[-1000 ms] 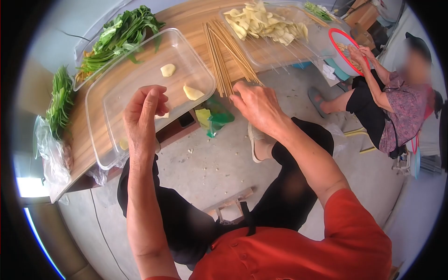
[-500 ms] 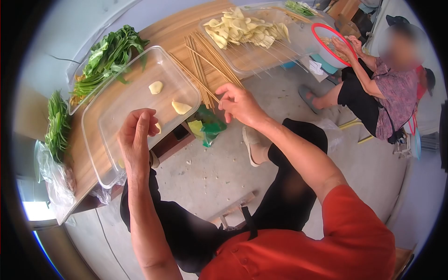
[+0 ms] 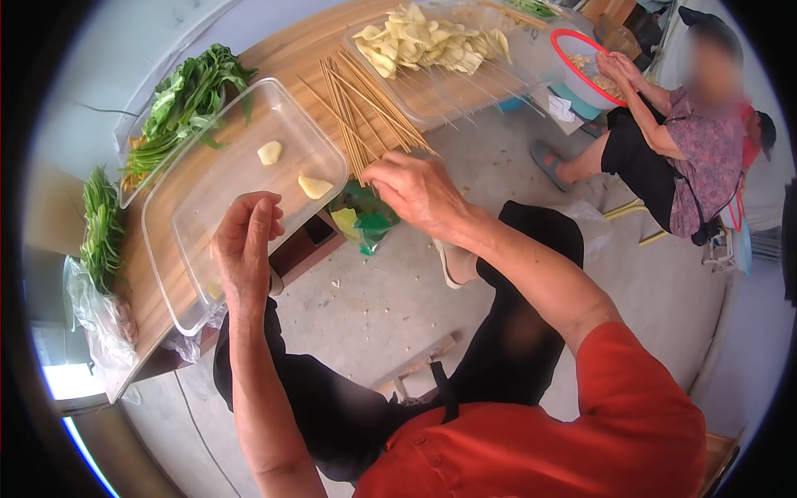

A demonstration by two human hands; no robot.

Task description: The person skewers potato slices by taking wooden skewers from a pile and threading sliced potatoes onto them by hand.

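My left hand [image 3: 245, 241] is over the near side of a clear plastic tray [image 3: 170, 290], thumb pressed to its curled fingers; what they hold, if anything, is hidden. Inside the tray lie a pale slice [image 3: 270, 152], which looks like potato, and a wedge-shaped slice [image 3: 314, 186]. My right hand [image 3: 422, 197] is closed at the near ends of a loose bundle of bamboo skewers [image 3: 353, 116]. Its fingertips pinch around a skewer end, partly hidden by the hand.
Many pale slices on skewers [image 3: 432, 46] fill another tray at the back. Leafy greens [image 3: 187, 100] and a bunch of green stems [image 3: 101, 224] lie left. A green bag [image 3: 363, 220] hangs below the table edge. A seated person [image 3: 706, 141] handles a red-rimmed basin [image 3: 567, 35].
My right hand has moved slightly left and its fingers have closed at the skewer ends. The left hand is nearly still. The seated person's hands have come together over the basin.
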